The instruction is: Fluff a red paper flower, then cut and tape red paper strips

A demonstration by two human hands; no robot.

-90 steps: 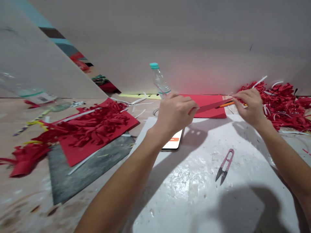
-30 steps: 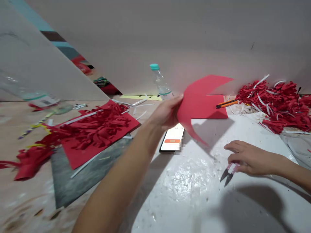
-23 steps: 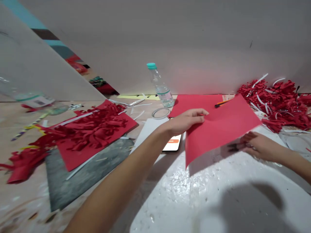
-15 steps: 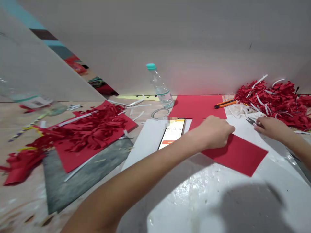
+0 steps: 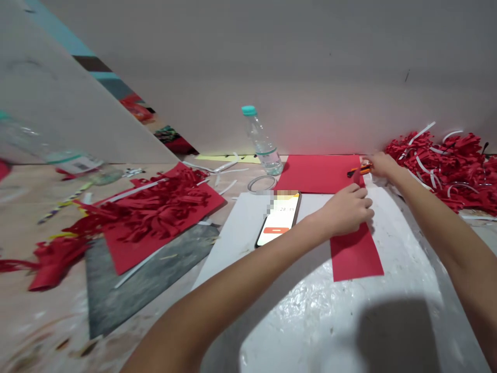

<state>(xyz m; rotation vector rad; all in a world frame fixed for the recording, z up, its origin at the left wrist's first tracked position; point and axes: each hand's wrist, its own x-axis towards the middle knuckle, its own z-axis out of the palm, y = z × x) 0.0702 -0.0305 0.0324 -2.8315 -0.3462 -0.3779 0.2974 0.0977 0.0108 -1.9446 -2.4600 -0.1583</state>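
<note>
My left hand has its fingers curled over a red paper strip, gripping its upper part above the white board. The strip's lower end hangs toward me, and a bit of red shows above my fingers. My right hand reaches to the back, fingers closed on the end of an orange and black utility knife. Behind my left hand, a larger red sheet lies against the wall. A phone showing a timer rests left of the strip.
An upright water bottle and a tape ring stand near the wall. Fringed red paper is heaped at left over a grey board. Another red fringed heap with white strips lies at right. A clear bottle lies far left.
My right hand has left a pointed metal tool at the right and moved back-left onto the utility knife. The red strip in my left hand has turned from slanting right to pointing toward me.
</note>
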